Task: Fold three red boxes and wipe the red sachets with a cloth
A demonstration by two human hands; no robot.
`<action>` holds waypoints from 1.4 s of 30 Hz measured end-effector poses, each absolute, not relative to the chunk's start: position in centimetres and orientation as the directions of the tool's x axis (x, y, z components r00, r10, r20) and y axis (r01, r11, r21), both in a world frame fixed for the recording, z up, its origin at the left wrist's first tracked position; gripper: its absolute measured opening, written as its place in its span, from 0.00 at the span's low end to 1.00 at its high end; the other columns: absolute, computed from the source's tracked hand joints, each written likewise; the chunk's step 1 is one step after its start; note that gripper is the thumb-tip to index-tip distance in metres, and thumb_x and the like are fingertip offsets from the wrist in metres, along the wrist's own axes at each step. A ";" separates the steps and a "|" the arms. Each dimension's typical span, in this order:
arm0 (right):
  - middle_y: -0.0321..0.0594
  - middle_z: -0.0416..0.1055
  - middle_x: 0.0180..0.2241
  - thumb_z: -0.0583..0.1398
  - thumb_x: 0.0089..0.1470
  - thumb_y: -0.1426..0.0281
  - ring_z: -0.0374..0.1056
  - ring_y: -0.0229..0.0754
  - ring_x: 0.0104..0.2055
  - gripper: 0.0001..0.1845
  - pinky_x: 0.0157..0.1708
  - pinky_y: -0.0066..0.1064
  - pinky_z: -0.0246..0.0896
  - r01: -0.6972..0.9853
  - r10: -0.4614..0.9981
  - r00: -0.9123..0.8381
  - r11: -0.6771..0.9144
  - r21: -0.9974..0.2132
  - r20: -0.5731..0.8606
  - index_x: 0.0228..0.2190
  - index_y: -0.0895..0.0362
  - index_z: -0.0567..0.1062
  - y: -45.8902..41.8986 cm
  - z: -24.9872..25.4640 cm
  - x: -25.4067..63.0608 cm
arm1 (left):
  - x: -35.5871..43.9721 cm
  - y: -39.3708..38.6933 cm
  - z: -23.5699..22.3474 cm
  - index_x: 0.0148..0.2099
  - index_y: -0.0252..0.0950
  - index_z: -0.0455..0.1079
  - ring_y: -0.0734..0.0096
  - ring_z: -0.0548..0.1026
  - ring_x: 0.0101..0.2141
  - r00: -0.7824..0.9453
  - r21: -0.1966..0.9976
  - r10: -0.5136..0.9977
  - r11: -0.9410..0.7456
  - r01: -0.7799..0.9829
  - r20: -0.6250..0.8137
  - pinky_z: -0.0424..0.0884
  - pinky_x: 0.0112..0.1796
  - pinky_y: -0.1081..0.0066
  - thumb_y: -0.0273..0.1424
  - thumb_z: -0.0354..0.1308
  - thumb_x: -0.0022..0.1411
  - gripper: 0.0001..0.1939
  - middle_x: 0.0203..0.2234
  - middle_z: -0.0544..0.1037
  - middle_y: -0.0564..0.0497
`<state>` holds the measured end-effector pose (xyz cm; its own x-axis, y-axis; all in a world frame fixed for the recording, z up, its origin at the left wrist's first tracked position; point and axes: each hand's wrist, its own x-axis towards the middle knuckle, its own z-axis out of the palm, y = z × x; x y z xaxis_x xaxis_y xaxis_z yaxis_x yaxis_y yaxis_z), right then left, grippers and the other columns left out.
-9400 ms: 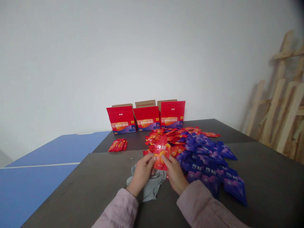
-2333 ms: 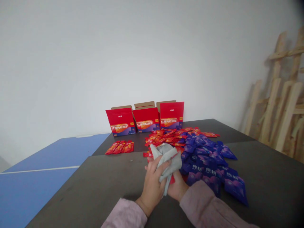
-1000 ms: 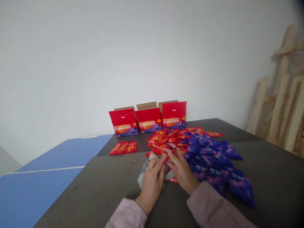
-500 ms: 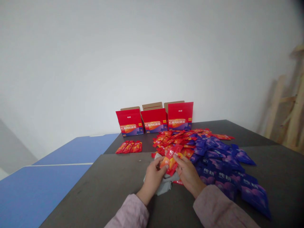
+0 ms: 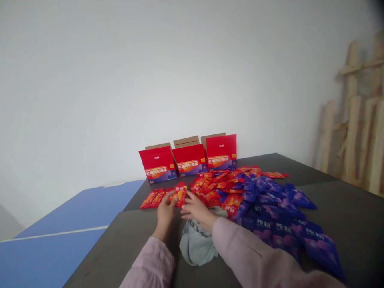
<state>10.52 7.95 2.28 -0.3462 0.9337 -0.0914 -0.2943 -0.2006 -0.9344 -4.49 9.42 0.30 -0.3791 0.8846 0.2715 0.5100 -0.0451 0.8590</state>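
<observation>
My left hand (image 5: 165, 213) is closed, thumb and fingers pinching the left side of a red sachet (image 5: 181, 193) with orange fruit printed on it. My right hand (image 5: 197, 209) reaches in from the other side. Its fingers are stretched and apart at the sachet's right edge; whether they touch it is hard to see. Two red sachets (image 5: 153, 198) lie side by side left of my left hand, and another is partly hidden behind that hand. Under my right wrist lies a crumpled grey cloth (image 5: 198, 244).
Three open red cartons (image 5: 189, 161) stand in a row by the wall. Piles of red sachets (image 5: 222, 184) and purple sachets (image 5: 279, 224) cover the right side of the black table (image 5: 99, 248). A blue table (image 5: 60, 228) adjoins on the left; wooden frames (image 5: 354, 128) lean at far right.
Both hands have moved left and away from me, from above the cloth to the row of red sachets, bringing the sachet along. The right fingers have spread apart. More of the cloth shows.
</observation>
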 end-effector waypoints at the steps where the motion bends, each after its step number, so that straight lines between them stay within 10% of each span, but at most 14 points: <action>1: 0.41 0.73 0.49 0.60 0.47 0.77 0.72 0.37 0.34 0.36 0.38 0.34 0.71 -0.271 0.915 -0.393 -0.208 -0.940 -0.089 0.58 0.48 0.65 8.3 2.1 9.6 | -5.3 10.0 0.2 0.51 0.34 0.78 0.64 0.78 0.29 -0.384 0.843 0.883 -0.023 0.537 0.269 0.71 0.31 0.69 0.37 0.59 0.60 0.20 0.30 0.82 0.48; 5: 0.42 0.71 0.47 0.60 0.45 0.78 0.71 0.40 0.43 0.32 0.37 0.29 0.69 -0.111 0.905 -0.397 -0.214 -0.971 -0.154 0.54 0.51 0.70 10.0 1.6 6.0 | -7.9 11.5 0.0 0.51 0.34 0.79 0.58 0.80 0.40 -0.401 0.788 0.878 0.047 0.614 0.261 0.73 0.40 0.64 0.31 0.53 0.63 0.18 0.41 0.84 0.42; 15: 0.33 0.67 0.32 0.59 0.43 0.80 0.61 0.33 0.25 0.28 0.25 0.24 0.57 0.002 0.894 -0.436 -0.119 -0.993 -0.108 0.49 0.54 0.72 13.4 -0.8 1.7 | -10.9 13.5 -2.3 0.58 0.29 0.73 0.54 0.74 0.56 -0.340 0.605 0.891 0.098 0.790 0.300 0.68 0.55 0.61 0.25 0.52 0.66 0.20 0.53 0.78 0.37; 26: 0.38 0.71 0.38 0.57 0.40 0.82 0.67 0.37 0.30 0.30 0.22 0.25 0.62 0.011 0.880 -0.449 -0.169 -0.986 -0.155 0.47 0.54 0.72 14.6 -2.4 0.7 | -11.3 13.8 -3.5 0.57 0.34 0.75 0.52 0.71 0.56 -0.183 0.334 0.900 0.045 0.942 0.395 0.64 0.58 0.57 0.28 0.54 0.65 0.19 0.55 0.74 0.37; 32: 0.42 0.70 0.49 0.57 0.38 0.83 0.69 0.36 0.32 0.34 0.22 0.23 0.63 -0.054 0.879 -0.462 -0.158 -0.986 -0.116 0.50 0.53 0.71 14.3 -2.5 0.8 | -11.3 12.8 -3.3 0.60 0.38 0.73 0.49 0.67 0.58 -0.064 -0.007 0.896 0.075 0.997 0.440 0.62 0.57 0.55 0.31 0.50 0.69 0.20 0.60 0.70 0.37; 42: 0.44 0.70 0.48 0.59 0.41 0.83 0.69 0.34 0.29 0.34 0.22 0.24 0.65 -0.081 0.882 -0.449 -0.203 -0.976 -0.146 0.52 0.53 0.71 14.5 -3.1 0.6 | -10.8 12.3 -2.8 0.62 0.42 0.70 0.48 0.69 0.56 -0.184 0.066 0.858 0.174 0.982 0.479 0.66 0.53 0.54 0.35 0.48 0.69 0.23 0.59 0.73 0.42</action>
